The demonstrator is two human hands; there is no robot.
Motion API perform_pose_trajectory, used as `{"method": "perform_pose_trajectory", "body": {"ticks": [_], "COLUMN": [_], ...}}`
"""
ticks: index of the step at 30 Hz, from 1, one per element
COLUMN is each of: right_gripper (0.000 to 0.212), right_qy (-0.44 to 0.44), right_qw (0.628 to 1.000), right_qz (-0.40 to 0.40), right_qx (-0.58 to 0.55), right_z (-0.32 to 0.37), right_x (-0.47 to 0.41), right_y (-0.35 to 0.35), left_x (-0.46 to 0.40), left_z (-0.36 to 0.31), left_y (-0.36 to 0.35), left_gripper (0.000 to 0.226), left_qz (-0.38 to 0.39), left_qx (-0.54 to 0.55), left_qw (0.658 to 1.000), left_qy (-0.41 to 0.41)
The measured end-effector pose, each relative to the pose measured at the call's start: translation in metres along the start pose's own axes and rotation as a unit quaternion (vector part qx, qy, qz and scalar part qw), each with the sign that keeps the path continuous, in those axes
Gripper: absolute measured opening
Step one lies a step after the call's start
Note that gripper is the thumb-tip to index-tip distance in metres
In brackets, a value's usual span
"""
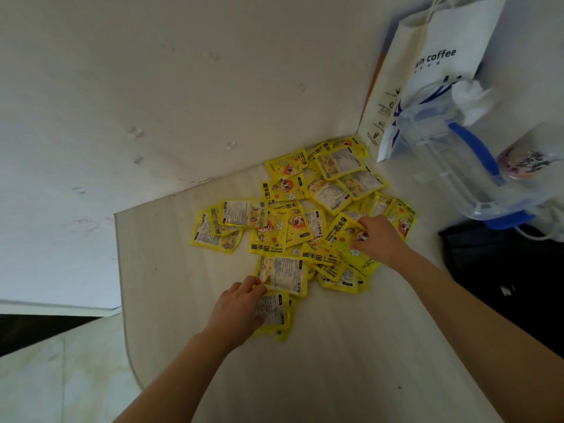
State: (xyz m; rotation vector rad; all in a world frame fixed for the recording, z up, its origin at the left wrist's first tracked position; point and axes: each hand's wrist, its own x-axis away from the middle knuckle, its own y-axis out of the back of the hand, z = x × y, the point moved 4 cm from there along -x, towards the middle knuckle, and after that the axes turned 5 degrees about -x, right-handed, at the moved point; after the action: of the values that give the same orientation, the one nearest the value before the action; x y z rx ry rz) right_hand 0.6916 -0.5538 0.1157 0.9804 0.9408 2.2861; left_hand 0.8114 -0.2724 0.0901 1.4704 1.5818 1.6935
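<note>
Just beyond the left hand (241, 309), which grips a small stack (274, 312), the next packet (285, 274) lies flat, its near corner touching the fingertips (259, 281); this hand is nearer. Right hand (378, 239) clutches a bunch (360, 258) at the pile's (290, 221) right side, farther away.

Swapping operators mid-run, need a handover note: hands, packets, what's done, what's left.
Left hand grips a small stack of yellow foil hand-warmer packets, text side up, at the pile's near edge.
Right hand has fingers curled on one yellow packet at the pile's right side.
Loose pile of yellow packets lies scattered on the white tabletop, beside a white paper coffee bag.
Done: a few gathered. Left: most of the pile, likely.
</note>
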Motion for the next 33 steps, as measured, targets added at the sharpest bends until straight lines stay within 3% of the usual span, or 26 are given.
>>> {"method": "perform_pose_trajectory", "body": {"ticks": [5, 13, 24, 29, 33], "right_gripper": [0.025, 0.025, 0.018, 0.024, 0.027], "right_qy": [0.003, -0.026, -0.082, -0.126, -0.143], "right_qw": [0.999, 0.992, 0.959, 0.929, 0.889], "right_qz": [0.003, -0.029, -0.039, -0.029, -0.006], "right_qx": [-0.036, -0.118, -0.27, -0.348, -0.436], "right_z": [0.0, -0.005, -0.025, -0.041, -0.046], "right_x": [0.012, 0.047, 0.115, 0.142, 0.162], "right_y": [0.003, 0.005, -0.026, -0.053, -0.07], "left_x": [0.008, 0.02, 0.038, 0.055, 0.071], "left_z": [-0.001, -0.007, -0.012, -0.01, -0.009], "left_y": [-0.005, -0.018, -0.017, -0.016, -0.02], "left_gripper": [0.059, 0.066, 0.046, 0.035, 0.027], "left_qz": [0.022, 0.026, -0.006, -0.05, -0.081], "left_qx": [-0.007, 0.001, 0.001, 0.183, 0.363], "left_qw": [0.999, 1.0, 0.995, 0.969, 0.903], "left_qy": [0.033, 0.015, 0.102, 0.159, 0.215]}}
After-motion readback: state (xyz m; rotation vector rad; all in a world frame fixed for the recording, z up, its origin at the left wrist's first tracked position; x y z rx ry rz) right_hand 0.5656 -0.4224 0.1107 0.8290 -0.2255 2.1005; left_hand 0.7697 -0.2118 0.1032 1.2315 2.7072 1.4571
